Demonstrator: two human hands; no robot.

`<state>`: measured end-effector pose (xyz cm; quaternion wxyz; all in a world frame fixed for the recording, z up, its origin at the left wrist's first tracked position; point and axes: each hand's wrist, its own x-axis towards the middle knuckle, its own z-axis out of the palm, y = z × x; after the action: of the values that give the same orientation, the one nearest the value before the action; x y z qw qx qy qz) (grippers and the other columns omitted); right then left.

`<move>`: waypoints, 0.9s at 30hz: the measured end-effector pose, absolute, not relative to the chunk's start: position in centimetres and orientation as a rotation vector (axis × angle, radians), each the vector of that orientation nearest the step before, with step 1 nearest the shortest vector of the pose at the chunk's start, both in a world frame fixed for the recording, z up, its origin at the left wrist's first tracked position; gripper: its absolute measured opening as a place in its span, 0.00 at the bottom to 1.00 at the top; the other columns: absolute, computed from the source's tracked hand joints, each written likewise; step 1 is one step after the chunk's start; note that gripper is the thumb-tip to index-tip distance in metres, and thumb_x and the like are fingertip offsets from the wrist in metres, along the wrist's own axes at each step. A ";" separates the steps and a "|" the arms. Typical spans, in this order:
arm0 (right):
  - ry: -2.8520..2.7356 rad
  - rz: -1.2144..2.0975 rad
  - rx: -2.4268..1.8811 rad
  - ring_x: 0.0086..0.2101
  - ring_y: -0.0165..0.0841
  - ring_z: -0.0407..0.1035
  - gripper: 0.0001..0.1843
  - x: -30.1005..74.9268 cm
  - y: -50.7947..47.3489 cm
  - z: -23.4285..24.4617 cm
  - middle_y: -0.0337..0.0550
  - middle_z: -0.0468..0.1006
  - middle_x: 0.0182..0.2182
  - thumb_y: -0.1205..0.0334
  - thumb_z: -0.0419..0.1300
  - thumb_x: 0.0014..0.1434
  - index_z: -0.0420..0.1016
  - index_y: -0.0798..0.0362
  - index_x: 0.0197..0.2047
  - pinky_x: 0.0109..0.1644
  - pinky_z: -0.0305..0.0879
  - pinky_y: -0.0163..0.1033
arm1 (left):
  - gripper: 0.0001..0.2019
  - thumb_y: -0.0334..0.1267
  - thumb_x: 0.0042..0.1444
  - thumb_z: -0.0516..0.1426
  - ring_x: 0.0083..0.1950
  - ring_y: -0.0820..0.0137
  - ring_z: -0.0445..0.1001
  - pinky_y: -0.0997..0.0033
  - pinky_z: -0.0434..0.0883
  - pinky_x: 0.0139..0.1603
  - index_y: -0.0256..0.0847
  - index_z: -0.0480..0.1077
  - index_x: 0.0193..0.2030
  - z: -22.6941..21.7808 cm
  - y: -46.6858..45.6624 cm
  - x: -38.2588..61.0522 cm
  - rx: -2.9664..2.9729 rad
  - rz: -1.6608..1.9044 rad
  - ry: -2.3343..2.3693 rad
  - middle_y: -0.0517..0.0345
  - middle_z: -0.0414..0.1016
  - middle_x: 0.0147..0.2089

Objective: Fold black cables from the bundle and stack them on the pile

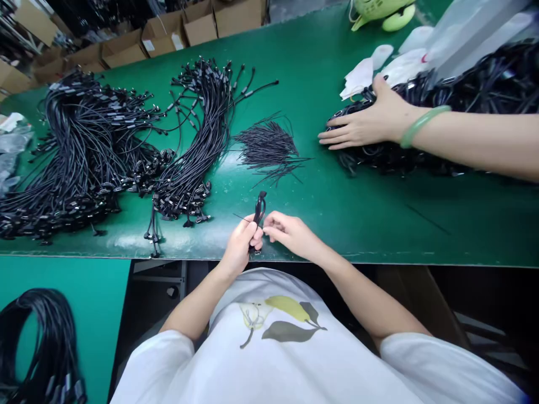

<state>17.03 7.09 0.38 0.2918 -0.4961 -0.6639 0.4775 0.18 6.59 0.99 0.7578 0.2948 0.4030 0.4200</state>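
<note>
My left hand [245, 242] is closed around a short coiled black cable [260, 209], whose folded loop stands up above the fingers near the table's front edge. A thin black twist tie [241, 217] crosses the cable, one end sticking out left past my thumb. Just to the right, my right hand [288, 231] pinches at the tie's other side, close against the cable; its fingertips partly hide that end. Beyond my hands lies a pile of loose black twist ties [268, 146]. Left of that pile is a bundle of straight black cables [206, 134] with connectors at both ends.
A larger heap of black cables [80, 140] covers the green table's left. At right, another person's hand [374, 120] rests on a pile of coiled cables [475, 101]. Cardboard boxes [164, 35] line the back. A cable coil [46, 336] lies on a lower surface at left.
</note>
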 end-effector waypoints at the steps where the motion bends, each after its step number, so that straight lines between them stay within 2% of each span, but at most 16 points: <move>1: -1.796 1.225 -1.310 0.27 0.28 0.68 0.06 16.3 6.7 0.4 0.37 0.74 0.28 0.60 0.53 0.62 0.67 0.52 0.37 0.33 0.61 0.33 | 0.18 0.47 0.56 0.60 0.22 0.79 0.52 0.78 0.56 0.24 0.37 0.70 0.48 0.8 6.5 0.2 0.729 0.932 0.916 0.67 0.58 0.23; 3: -1.937 0.946 -1.335 0.29 0.29 0.68 0.07 15.2 6.3 0.4 0.41 0.75 0.31 0.63 0.51 0.63 0.70 0.53 0.37 0.35 0.60 0.34 | 0.17 0.47 0.59 0.57 0.23 0.77 0.56 0.76 0.59 0.26 0.37 0.72 0.47 0.4 6.5 0.0 0.925 0.942 1.012 0.65 0.61 0.24; 6: -2.284 0.349 -1.320 0.31 0.31 0.66 0.14 14.7 6.5 0.8 0.45 0.74 0.29 0.65 0.48 0.66 0.72 0.55 0.34 0.36 0.58 0.37 | 0.16 0.44 0.59 0.56 0.30 0.72 0.65 0.73 0.63 0.32 0.41 0.73 0.51 -0.2 6.6 -0.8 1.158 0.957 1.156 0.60 0.70 0.30; 8: -2.513 0.042 -1.120 0.32 0.33 0.66 0.16 14.8 6.8 1.3 0.48 0.75 0.31 0.67 0.46 0.67 0.74 0.56 0.36 0.37 0.58 0.40 | 0.16 0.42 0.59 0.56 0.34 0.70 0.68 0.72 0.64 0.35 0.42 0.73 0.52 -0.5 6.7 -1.5 1.235 0.952 1.199 0.58 0.72 0.32; 9: -2.610 -0.054 -0.953 0.36 0.34 0.68 0.16 14.9 7.1 1.6 0.49 0.76 0.35 0.69 0.45 0.67 0.74 0.56 0.39 0.39 0.59 0.41 | 0.15 0.42 0.59 0.55 0.33 0.70 0.67 0.72 0.63 0.34 0.41 0.74 0.51 -0.5 6.7 -1.8 1.240 0.914 1.194 0.58 0.71 0.30; 11: -2.733 -0.126 -0.612 0.44 0.36 0.68 0.17 15.1 7.6 2.3 0.49 0.76 0.44 0.71 0.44 0.67 0.74 0.56 0.44 0.45 0.61 0.42 | 0.14 0.43 0.59 0.54 0.27 0.72 0.63 0.73 0.60 0.29 0.38 0.74 0.44 -0.5 6.7 -2.5 1.197 0.775 1.138 0.62 0.66 0.23; 13: -2.795 -0.124 -0.421 0.47 0.36 0.67 0.17 15.2 8.1 3.1 0.49 0.76 0.45 0.72 0.44 0.67 0.73 0.54 0.44 0.48 0.61 0.43 | 0.13 0.46 0.57 0.56 0.24 0.75 0.58 0.74 0.57 0.27 0.36 0.72 0.36 -0.2 6.6 -3.0 1.103 0.668 1.047 0.66 0.60 0.20; 16: -2.893 -0.272 -0.337 0.39 0.35 0.67 0.16 15.0 8.4 4.2 0.48 0.75 0.38 0.72 0.45 0.66 0.73 0.55 0.40 0.43 0.62 0.43 | 0.14 0.47 0.50 0.61 0.22 0.78 0.54 0.76 0.55 0.26 0.37 0.67 0.31 0.5 6.4 -3.5 0.901 0.628 0.909 0.68 0.58 0.21; 20: -2.986 -0.604 -0.214 0.35 0.37 0.64 0.18 14.3 7.9 5.5 0.49 0.74 0.34 0.76 0.45 0.62 0.76 0.56 0.38 0.40 0.60 0.43 | 0.15 0.44 0.44 0.66 0.21 0.81 0.51 0.78 0.52 0.24 0.37 0.66 0.31 1.1 6.0 -3.5 0.697 0.615 0.827 0.70 0.56 0.21; 23: -3.045 -0.609 -0.236 0.32 0.38 0.61 0.20 13.9 7.7 5.9 0.48 0.71 0.29 0.79 0.45 0.58 0.76 0.53 0.32 0.36 0.57 0.43 | 0.12 0.38 0.43 0.65 0.22 0.80 0.53 0.77 0.53 0.26 0.37 0.68 0.32 1.5 5.6 -3.2 0.664 0.627 0.853 0.70 0.57 0.22; 27: -2.982 -0.481 -0.353 0.26 0.36 0.60 0.17 13.6 8.6 5.2 0.47 0.69 0.24 0.77 0.46 0.58 0.72 0.53 0.28 0.29 0.52 0.42 | 0.06 0.30 0.42 0.60 0.28 0.77 0.60 0.76 0.58 0.31 0.37 0.71 0.30 1.8 5.5 -2.7 0.695 0.759 0.884 0.64 0.67 0.26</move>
<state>13.63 8.58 5.19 0.0501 -0.1159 -0.9793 -0.1580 -2.75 5.53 1.82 0.7786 0.3213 0.4090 0.3511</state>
